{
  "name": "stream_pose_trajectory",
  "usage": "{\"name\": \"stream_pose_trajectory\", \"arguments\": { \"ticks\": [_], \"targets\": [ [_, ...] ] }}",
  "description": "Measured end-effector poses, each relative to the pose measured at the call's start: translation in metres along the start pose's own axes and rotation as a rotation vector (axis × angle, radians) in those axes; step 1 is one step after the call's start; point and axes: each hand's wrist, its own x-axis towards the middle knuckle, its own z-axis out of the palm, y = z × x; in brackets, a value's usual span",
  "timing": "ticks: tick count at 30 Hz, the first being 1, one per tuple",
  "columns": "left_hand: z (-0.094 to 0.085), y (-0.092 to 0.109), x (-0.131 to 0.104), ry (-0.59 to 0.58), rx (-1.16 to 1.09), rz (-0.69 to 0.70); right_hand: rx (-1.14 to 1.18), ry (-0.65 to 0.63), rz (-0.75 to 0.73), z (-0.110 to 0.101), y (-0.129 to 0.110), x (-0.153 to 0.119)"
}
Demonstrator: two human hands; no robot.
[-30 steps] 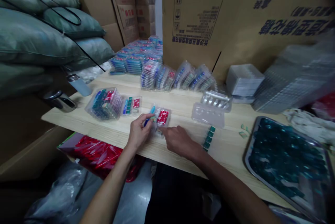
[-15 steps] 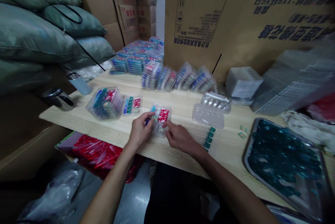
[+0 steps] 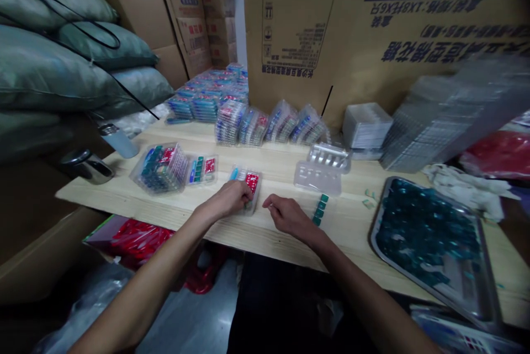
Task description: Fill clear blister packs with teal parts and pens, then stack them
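Observation:
A clear plastic case with a red white-marked piece and a light blue stick lies in front of me. Over its middle is my left hand, fingers closed and hiding part of the contents; whatever they pinch is hidden. My right hand is just right of the case, apart from it, its fingers curled with nothing visible in them. Beyond the right hand stands a row of dark green pieces in a clear holder. A filled clear case lies left of the left hand, beside a stack of filled cases.
At the right is a metal tray of teal pieces. An opened clear tray lies mid-table. Leaning filled cases, stacked empty trays and a big carton line the back. A flask and metal cup stand left.
My left hand has moved from the case's left edge onto its middle. My right hand has drawn away from the case's right side. The view has shifted slightly right.

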Motion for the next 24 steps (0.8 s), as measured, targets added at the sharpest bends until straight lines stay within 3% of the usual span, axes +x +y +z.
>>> {"name": "stream_pose_trajectory", "arguments": {
  "ticks": [4,7,10,12,14,19,22,24],
  "targets": [
    [0.007,0.0,-0.002,0.068,0.056,-0.04,-0.002,0.02,-0.023,-0.004,0.01,-0.015],
    [0.009,-0.002,-0.011,0.251,0.048,-0.061,-0.037,0.075,-0.035,-0.008,0.022,-0.035],
    [0.007,-0.005,-0.023,0.443,-0.005,-0.039,-0.076,0.215,-0.011,-0.014,0.039,-0.062],
    [0.004,-0.005,-0.028,0.43,-0.044,-0.028,-0.11,0.303,0.027,-0.02,0.051,-0.079],
    [0.004,-0.004,-0.027,0.322,-0.055,-0.016,-0.134,0.341,0.076,-0.024,0.061,-0.092],
    [0.005,0.003,-0.014,0.146,0.059,-0.024,-0.102,0.323,0.112,-0.024,0.073,-0.105],
    [0.002,-0.002,-0.013,0.167,0.065,-0.007,-0.083,0.321,0.074,-0.02,0.062,-0.102],
    [-0.001,-0.009,-0.016,0.264,0.035,-0.007,-0.07,0.281,0.01,-0.017,0.047,-0.093]
  ]
}}
